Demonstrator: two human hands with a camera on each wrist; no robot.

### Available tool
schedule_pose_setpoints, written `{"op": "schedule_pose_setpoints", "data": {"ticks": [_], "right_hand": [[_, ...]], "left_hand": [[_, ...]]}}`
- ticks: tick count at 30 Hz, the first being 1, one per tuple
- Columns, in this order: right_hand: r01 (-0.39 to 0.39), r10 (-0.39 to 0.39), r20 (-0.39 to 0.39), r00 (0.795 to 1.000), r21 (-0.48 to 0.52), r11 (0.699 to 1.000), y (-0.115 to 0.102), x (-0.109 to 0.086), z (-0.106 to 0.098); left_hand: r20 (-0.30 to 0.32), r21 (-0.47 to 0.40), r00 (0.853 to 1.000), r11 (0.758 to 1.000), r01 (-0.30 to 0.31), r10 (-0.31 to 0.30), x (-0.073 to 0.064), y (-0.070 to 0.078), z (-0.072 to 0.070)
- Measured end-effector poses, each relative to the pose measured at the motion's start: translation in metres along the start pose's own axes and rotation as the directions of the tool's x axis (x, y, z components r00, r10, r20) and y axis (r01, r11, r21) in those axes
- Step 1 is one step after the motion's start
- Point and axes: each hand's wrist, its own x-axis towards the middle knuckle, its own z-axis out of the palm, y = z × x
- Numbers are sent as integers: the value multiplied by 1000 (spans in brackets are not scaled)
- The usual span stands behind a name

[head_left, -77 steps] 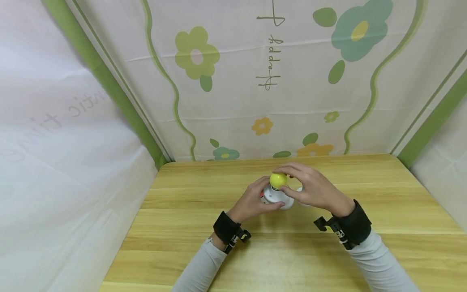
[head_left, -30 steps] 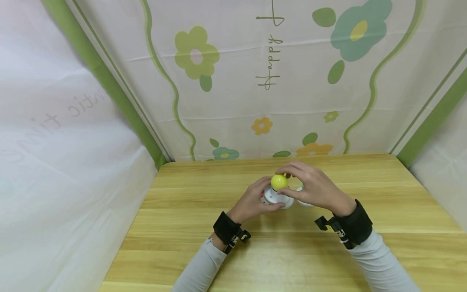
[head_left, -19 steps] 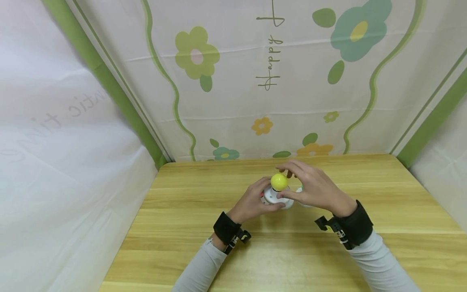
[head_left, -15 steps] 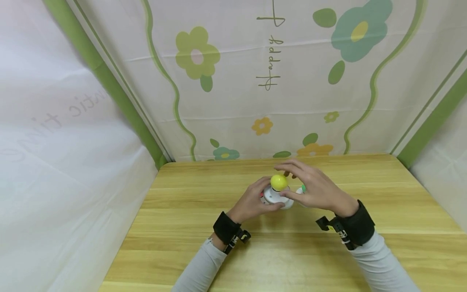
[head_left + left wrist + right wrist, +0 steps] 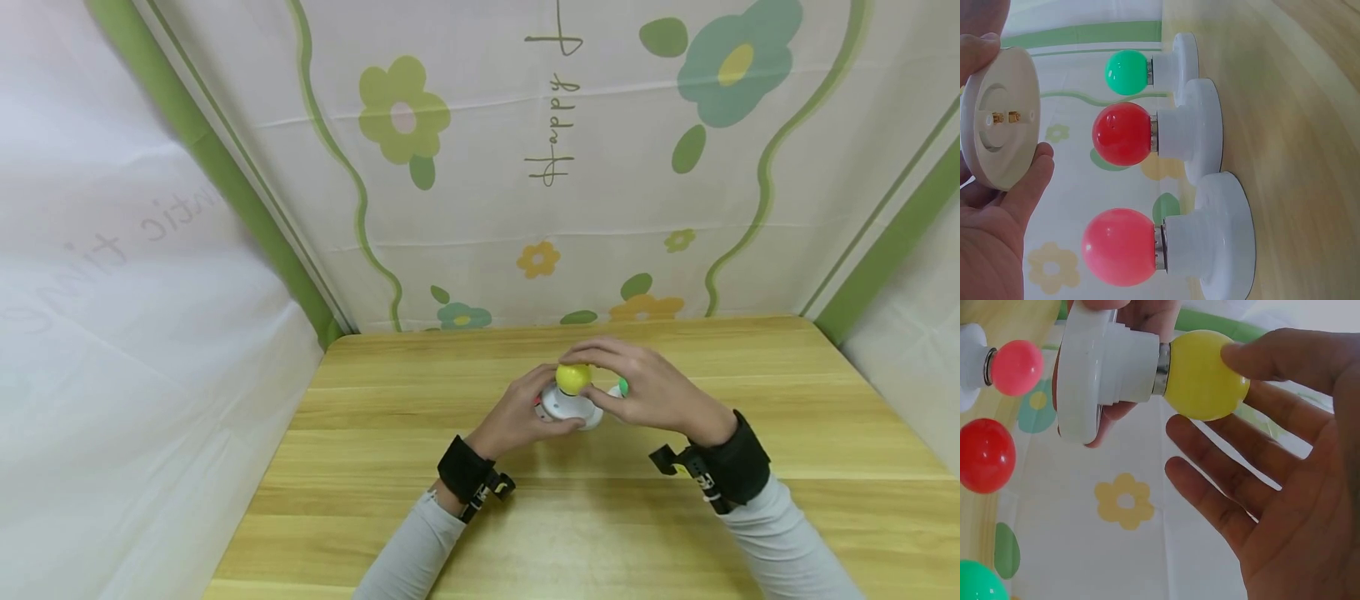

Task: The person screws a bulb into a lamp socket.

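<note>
My left hand (image 5: 517, 412) holds a round white lamp holder (image 5: 558, 407) by its rim, lifted off the table. In the left wrist view the holder's underside faces the camera, with brass contacts in its recess. A yellow light bulb (image 5: 1204, 375) stands in the holder's neck, a strip of its metal collar showing in the right wrist view. Thumb and fingers of my right hand (image 5: 652, 387) pinch the bulb's round glass. In the right wrist view the other fingers of that hand spread below the bulb.
On the wooden table (image 5: 420, 383) stand three white holders with a green bulb (image 5: 1127, 72), a red bulb (image 5: 1121, 134) and a pink bulb (image 5: 1119, 247). From the head these are mostly hidden behind my hands. A flowered cloth (image 5: 480, 192) hangs behind the table.
My right fingers gripped the yellow bulb, lifted away from its glass about half a second ago, and now pinch it again. My left hand keeps the holder in the same place.
</note>
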Motion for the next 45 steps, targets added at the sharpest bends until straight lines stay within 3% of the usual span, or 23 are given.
{"op": "schedule_pose_setpoints", "data": {"ticks": [13, 18, 21, 28, 45], "right_hand": [[-42, 36, -64, 997, -91, 995, 1, 0, 3], [-74, 70, -40, 997, -110, 991, 0, -1, 3], [-87, 87, -1, 996, -70, 994, 0, -1, 3], [-51, 47, 75, 996, 65, 997, -2, -2, 1], [-13, 13, 1, 1000, -29, 1000, 0, 0, 3]], "left_hand": [[-2, -3, 1000, 1000, -13, 13, 0, 1, 2], [-6, -9, 1000, 1000, -15, 15, 0, 0, 3], [-7, -5, 1000, 1000, -9, 9, -1, -1, 3], [2, 2, 1000, 1000, -9, 9, -1, 0, 2], [1, 18, 1000, 1000, -13, 13, -1, -1, 1]]}}
